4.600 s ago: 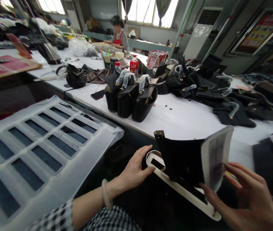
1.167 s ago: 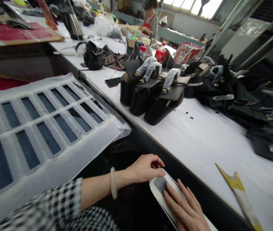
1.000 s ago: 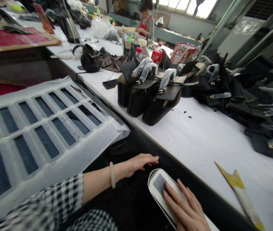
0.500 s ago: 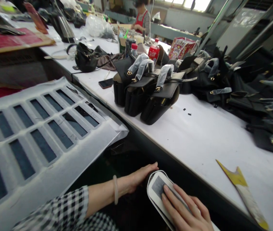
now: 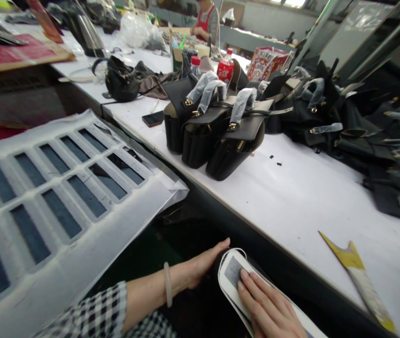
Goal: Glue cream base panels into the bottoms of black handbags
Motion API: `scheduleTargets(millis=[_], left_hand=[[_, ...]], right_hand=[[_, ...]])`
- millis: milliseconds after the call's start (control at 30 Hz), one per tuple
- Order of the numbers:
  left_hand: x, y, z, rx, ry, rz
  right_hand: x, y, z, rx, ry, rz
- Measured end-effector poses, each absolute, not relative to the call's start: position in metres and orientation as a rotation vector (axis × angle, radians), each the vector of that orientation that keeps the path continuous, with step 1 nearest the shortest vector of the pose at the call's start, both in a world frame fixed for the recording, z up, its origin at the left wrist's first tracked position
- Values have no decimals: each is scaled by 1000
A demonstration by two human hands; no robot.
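A black bag piece with a white oblong panel on its upper face is low in front of me, below the table edge. A grey strip lies along the panel's middle. My right hand rests flat on strip and panel, fingers stretched and side by side. At the far rounded end, my left hand grips the dark side, thumb outstretched; its other fingers are hidden. Left of my hands lies a white backing sheet carrying several dark grey strips.
Several black bags with wrapped handles stand on the white table; more bags are heaped right. A yellow-ended scraper-like tool lies near the edge. Behind are a phone, a red-labelled bottle and a person in a red apron.
My right hand stays flat on the panel and has shifted slightly. The left hand keeps its hold on the bag piece. The view has tipped down a little.
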State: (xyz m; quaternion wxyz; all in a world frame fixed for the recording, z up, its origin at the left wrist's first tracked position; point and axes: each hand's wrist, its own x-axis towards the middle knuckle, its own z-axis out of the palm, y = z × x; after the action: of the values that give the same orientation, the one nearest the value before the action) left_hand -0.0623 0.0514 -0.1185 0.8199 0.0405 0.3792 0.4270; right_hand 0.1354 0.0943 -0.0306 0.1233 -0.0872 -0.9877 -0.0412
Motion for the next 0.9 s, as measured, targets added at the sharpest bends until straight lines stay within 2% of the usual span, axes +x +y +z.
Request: scheduleTargets(millis=[333, 567, 700, 900], left_hand=[[-105, 66, -87, 672, 991, 702], [-124, 88, -48, 1137, 1100, 478], [-127, 103, -35, 1474, 1193, 526], [-119, 119, -33, 1766, 1031, 603]], right_hand=[[132, 75, -39, -437, -2746, -53], [133, 72, -41, -470, -2717, 13], [131, 72, -40, -478, -2721, -5], [131, 71, -38, -481, -2724, -5]])
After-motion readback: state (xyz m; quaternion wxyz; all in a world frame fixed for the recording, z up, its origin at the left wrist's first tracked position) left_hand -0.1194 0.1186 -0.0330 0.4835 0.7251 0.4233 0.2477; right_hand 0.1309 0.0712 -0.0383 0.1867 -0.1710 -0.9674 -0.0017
